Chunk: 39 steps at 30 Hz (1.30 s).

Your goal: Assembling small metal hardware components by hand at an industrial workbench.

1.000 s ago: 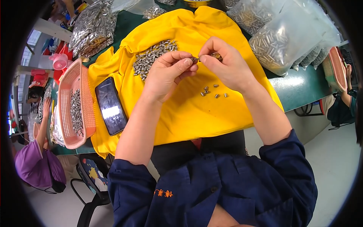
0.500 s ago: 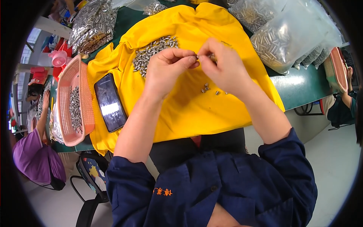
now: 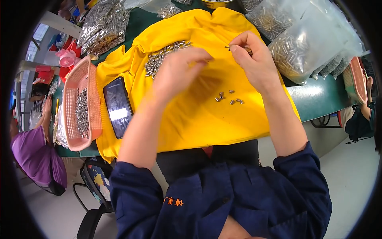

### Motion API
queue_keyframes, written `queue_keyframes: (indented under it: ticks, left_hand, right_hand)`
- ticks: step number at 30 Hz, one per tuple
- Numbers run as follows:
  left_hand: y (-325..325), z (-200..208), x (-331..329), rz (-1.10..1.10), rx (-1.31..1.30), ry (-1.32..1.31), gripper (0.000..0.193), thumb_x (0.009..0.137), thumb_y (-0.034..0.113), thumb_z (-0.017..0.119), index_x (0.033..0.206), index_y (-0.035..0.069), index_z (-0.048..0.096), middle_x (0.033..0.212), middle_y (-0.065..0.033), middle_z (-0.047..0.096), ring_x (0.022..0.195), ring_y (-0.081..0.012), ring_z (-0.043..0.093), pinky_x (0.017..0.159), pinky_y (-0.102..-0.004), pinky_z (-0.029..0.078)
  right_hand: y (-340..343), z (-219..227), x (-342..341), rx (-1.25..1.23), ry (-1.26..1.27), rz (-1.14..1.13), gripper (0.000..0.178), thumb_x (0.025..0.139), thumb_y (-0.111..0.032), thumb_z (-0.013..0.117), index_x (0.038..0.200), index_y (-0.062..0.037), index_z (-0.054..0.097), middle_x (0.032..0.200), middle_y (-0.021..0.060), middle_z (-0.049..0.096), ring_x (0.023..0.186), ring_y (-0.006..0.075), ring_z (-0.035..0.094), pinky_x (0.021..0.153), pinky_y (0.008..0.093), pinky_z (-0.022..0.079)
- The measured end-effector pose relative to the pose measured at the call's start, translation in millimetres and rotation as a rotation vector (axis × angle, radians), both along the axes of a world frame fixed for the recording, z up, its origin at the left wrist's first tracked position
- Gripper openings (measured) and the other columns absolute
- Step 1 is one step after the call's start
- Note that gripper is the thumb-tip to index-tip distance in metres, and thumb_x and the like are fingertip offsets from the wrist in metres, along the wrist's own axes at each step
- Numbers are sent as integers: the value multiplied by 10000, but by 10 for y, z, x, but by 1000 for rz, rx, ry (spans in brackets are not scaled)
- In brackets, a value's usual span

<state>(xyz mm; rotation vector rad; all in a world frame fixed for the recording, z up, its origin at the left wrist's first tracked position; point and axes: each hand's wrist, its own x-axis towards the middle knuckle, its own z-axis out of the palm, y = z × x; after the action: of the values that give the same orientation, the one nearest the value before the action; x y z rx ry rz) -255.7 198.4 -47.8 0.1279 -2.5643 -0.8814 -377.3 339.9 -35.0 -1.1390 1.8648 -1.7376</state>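
My left hand is smeared by motion beside the pile of small silver metal sleeves; thumb and forefinger look apart, but whether they hold anything is unclear. To its right, my right hand is closed, pinching a thin dark rod whose tip sticks out past the fingers. Some brass-coloured bits show in the curl of that hand. Below the hands, several loose metal sleeves lie scattered on the yellow cloth.
A black phone rests on the cloth's left side, next to a pink basket of metal parts. Bags of metal parts stand at the back right, another bag back left. A person in purple sits at left.
My hands have come apart: the right has moved up and right with the thin rod, the left is blurred near the pile. More loose sleeves now show on the cloth.
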Motion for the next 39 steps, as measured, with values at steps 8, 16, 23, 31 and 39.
queue_keyframes:
  ticks: [8,16,23,31,39]
  left_hand:
    - [-493,-84,-239,-7,-477,-307,138,725,125,522,789,36,607,786,-103,581,781,-272,550,693,-357,435]
    - [-69,155,-36,97,437,-254,112,764,64,561,855,8,594,792,-71,601,693,-155,589,641,-256,461]
    - [111,37,108,-10,1104,-24,139,763,-7,574,900,-34,574,820,-78,602,741,-145,595,696,-234,479]
    - [122,20,104,0,1049,-13,136,754,-3,586,885,-39,588,812,-83,612,738,-137,598,695,-227,480]
    - [135,-48,72,86,725,-42,121,740,2,587,858,-9,606,775,-42,623,696,-85,580,643,-193,455]
  right_hand:
    - [-20,5,85,24,100,-7,64,770,-86,515,804,-33,502,678,14,514,577,78,427,530,214,368]
    - [-24,-11,85,-66,85,63,68,765,-81,509,796,-22,497,673,28,515,586,93,453,535,224,379]
    - [18,44,141,68,95,192,87,745,-89,509,787,-14,494,660,57,538,591,119,496,552,238,405]
    - [9,42,159,79,223,178,89,745,-100,503,780,-20,485,646,99,543,583,188,525,540,280,414]
    - [-48,-106,149,131,370,118,81,760,-97,492,785,-20,486,631,119,528,570,244,513,530,313,406]
